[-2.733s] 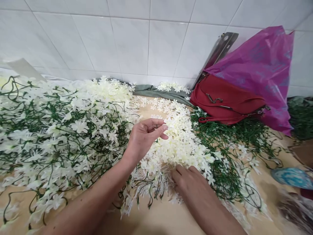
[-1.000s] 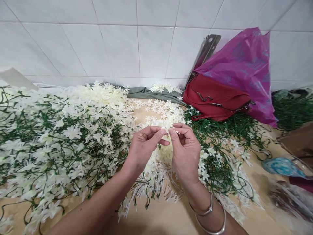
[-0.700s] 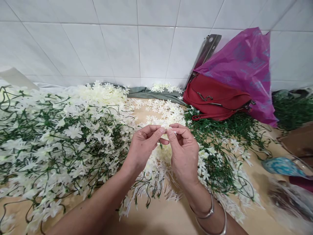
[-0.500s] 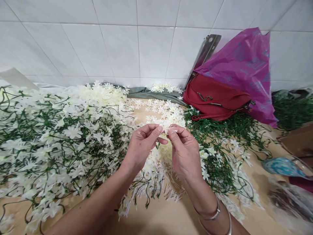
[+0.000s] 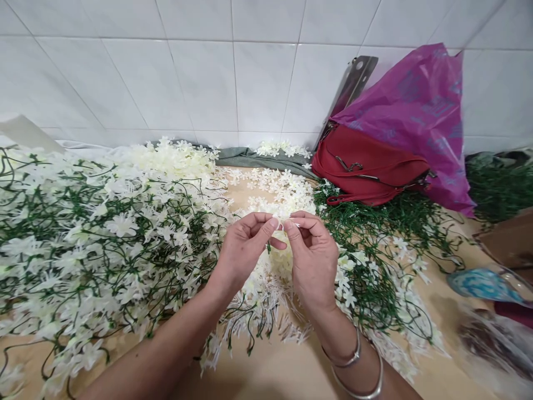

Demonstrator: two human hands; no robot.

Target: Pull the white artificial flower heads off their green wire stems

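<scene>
Now, starting from my left: the big heap of white-flowered green stems (image 5: 104,233) lies across the tabletop (image 5: 275,380) up to the tiled wall, and it has not shifted. My left hand (image 5: 245,253) is raised just right of that heap, with thumb and forefinger closed on a small white flower (image 5: 280,224). It was already up there a few seconds ago, working alone. What has changed is my right hand (image 5: 313,261), which then lay low on the pale spiky bits (image 5: 270,311) near the front of the tabletop and has since come up to meet the left. Its thumb and forefinger are pinched on a thin white spike (image 5: 293,224) whose tip touches the flower, so both pieces sit between my fingertips, above the loose flowers (image 5: 283,186). Over the last second the fingertips have hardly moved. I judge the picking-up is over and the work is now piece against piece, though whether they have joined is too small to tell. Bangles (image 5: 358,361) ring my right wrist. Further right lie bare green stems (image 5: 391,233), then the red bag (image 5: 370,166) under a purple plastic bag (image 5: 420,105)
</scene>
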